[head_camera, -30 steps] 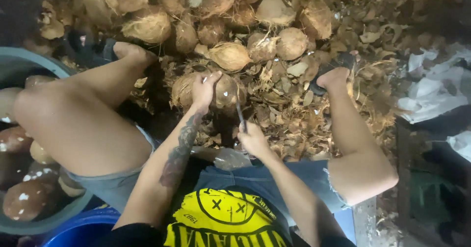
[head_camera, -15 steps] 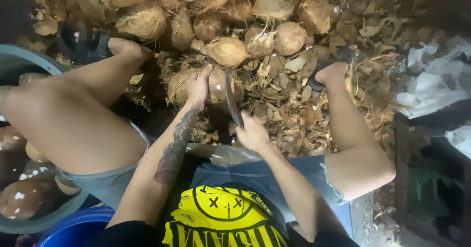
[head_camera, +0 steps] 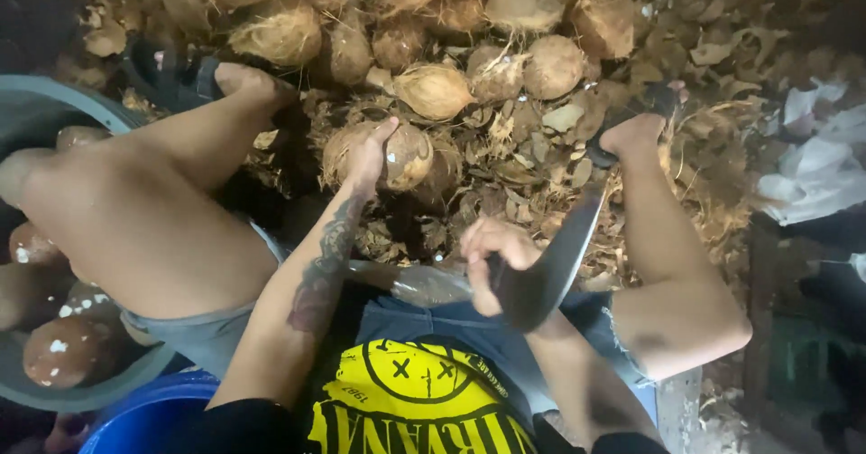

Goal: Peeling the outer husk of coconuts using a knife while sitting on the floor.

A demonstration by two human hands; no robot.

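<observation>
Left hand clamps husked coconut on husk litter, frame centre; right hand clenched on machete raised at 4 o'clock; coconut pile at 12; a glancing chop risks fingers.

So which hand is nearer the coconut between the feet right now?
Left. The left hand rests on the coconut, gripping its near side. The right hand is drawn back toward the body, apart from it, holding a large knife with the blade raised.
</observation>
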